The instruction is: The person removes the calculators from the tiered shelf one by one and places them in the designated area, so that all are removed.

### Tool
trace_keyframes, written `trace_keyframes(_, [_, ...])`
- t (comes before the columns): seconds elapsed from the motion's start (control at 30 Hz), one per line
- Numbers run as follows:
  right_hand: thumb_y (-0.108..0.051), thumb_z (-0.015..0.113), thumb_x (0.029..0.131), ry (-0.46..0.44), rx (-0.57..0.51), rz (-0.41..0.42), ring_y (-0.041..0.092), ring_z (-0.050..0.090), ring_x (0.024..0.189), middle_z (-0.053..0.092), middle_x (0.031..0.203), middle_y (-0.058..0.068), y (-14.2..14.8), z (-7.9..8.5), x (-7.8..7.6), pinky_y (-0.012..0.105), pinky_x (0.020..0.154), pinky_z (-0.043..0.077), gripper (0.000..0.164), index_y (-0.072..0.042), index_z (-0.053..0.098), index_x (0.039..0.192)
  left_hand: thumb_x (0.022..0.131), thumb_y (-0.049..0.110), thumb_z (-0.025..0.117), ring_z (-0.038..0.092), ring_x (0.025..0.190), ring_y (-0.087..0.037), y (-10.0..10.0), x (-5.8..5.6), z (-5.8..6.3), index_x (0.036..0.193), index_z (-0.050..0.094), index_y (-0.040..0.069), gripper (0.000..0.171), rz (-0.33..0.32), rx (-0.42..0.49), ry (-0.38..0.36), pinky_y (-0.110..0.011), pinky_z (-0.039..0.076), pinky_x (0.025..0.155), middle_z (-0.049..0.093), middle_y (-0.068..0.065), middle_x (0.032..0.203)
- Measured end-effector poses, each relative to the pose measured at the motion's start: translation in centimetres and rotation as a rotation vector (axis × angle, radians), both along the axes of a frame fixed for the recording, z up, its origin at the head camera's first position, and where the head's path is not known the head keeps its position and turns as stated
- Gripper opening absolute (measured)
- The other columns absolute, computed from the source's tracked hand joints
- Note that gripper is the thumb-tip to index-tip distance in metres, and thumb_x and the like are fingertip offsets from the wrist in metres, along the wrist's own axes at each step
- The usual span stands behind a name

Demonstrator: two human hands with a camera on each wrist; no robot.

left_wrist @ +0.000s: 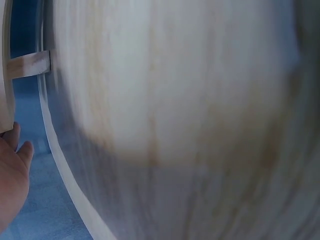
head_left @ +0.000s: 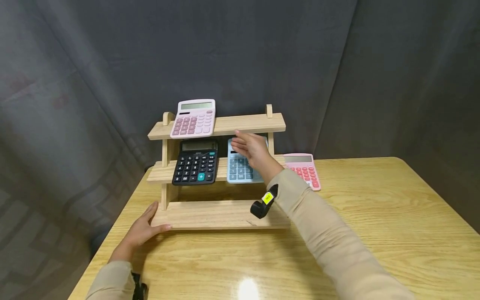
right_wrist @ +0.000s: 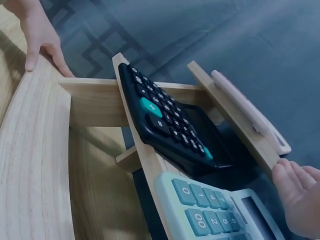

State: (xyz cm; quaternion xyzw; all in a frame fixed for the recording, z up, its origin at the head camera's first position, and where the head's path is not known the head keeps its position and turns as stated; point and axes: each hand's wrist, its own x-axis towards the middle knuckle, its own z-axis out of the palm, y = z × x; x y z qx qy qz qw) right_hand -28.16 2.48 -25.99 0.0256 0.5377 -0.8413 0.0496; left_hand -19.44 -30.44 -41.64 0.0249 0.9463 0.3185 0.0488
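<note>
A three-tier wooden display shelf (head_left: 225, 212) stands on the table. My left hand (head_left: 140, 231) holds the left end of its bottom board, thumb along the front edge and fingers at the side. My right hand (head_left: 255, 152) is in front of the blue calculator (head_left: 240, 171) on the middle tier and hides part of its top. In the right wrist view, the right fingers (right_wrist: 287, 180) are fairly straight, close to the upper board (right_wrist: 240, 130). A black calculator (head_left: 195, 166) leans to the left of the blue one. On the top tier, a pale pink calculator (head_left: 195, 118) leans at the left.
Behind the shelf's right side, a pink calculator (head_left: 303, 166) is partly covered by the right sleeve (head_left: 318, 221). The wooden table (head_left: 375, 200) extends to the right, and a dark grey curtain (head_left: 232, 54) hangs behind.
</note>
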Motion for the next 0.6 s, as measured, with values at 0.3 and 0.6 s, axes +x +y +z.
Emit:
trace_keyframes(0.3, [-0.014,0.058,0.084,0.028,-0.006,0.02,0.028,0.052,0.103,0.052,0.113,0.021,-1.4,0.0,-1.6,0.025,0.077,0.046,0.041,0.004,0.047,0.119,0.069,0.041,0.069,0.009,0.124,-0.043,-0.1,-0.1,0.0,0.136,0.009,-0.005,0.101,-0.013,0.021,0.02,-0.055,0.014,0.095,0.008,-0.026,0.139])
trace_keyframes(0.6, [-0.011,0.058,0.083,0.024,0.046,0.025,0.025,0.056,0.096,0.056,0.107,0.018,-3.2,-0.1,-3.1,0.023,0.074,0.047,0.035,0.004,0.052,0.114,0.068,0.037,0.071,0.008,0.125,-0.042,-0.2,-0.1,-0.1,0.135,0.009,-0.006,0.101,-0.032,0.05,0.038,-0.055,0.013,0.096,0.008,-0.026,0.139])
